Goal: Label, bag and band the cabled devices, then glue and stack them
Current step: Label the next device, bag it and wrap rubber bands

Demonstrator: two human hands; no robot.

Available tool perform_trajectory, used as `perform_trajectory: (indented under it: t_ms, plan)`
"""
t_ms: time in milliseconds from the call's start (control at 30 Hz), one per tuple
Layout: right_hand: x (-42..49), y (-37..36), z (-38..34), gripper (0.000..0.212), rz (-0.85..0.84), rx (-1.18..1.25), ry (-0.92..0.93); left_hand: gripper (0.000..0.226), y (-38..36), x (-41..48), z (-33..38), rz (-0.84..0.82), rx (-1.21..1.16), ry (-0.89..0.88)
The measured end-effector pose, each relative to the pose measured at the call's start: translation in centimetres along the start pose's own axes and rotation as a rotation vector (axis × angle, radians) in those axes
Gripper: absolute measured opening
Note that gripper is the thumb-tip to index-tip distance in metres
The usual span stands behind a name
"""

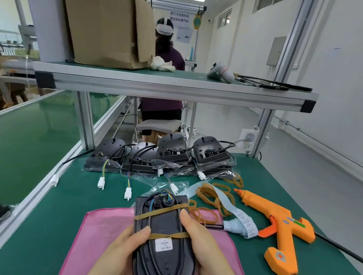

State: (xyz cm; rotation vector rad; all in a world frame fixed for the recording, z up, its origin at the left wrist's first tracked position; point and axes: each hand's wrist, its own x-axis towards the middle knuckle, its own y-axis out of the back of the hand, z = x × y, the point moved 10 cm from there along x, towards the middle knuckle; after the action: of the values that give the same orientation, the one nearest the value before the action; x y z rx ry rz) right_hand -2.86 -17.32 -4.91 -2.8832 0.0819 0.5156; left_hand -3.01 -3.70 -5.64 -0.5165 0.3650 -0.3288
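Green bench (pixel 42 202): pink cloth (pixel 97 228) beneath a black cabled device (pixel 162 243), bagged, twice banded. Left hand (pixel 116 255) and right hand (pixel 207 253) grip its sides, thumbs curled on top. Orange glue gun (pixel 281 230) lies right.

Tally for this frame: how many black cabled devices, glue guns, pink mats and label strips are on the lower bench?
Black cabled devices: 5 (four in the back row, one held device in the left hand and right hand)
Orange glue gun: 1
Pink mat: 1
Label strip: 1
Total: 8
Loose rubber bands: tangled, not counted.
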Motion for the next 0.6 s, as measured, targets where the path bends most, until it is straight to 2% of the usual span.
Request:
perform_trajectory:
  t_ms: [167,233,367,467,533,600]
  plan:
    - [-1.1,3.3,-3.5,0.016,0.105,-0.293,0.181,0.048,0.6,0.7,-1.0,0.078,-0.051,0.063]
    - [-1.5,6.4,-4.7,0.006,0.201,-0.361,0.228,0.047,0.8,0.6,-1.5,0.088,-0.076,0.097]
    - [-3.2,14.1,-7.3,0.011,0.48,-0.537,0.276,0.045,1.2,0.8,-1.8,0.108,-0.083,0.075]
    - [-4.7,20.4,-8.3,0.018,0.701,-0.846,0.099,0.044,1.4,1.0,-1.7,0.134,-0.05,0.051]
    - [-5.5,24.3,-8.3,0.037,0.801,-1.117,-0.131,0.049,1.4,0.9,-1.8,0.139,-0.043,0.051]
    - [-5.4,27.0,-7.3,0.057,0.8,-1.19,-0.323,0.051,1.5,1.0,-2.0,0.135,-0.051,0.051]
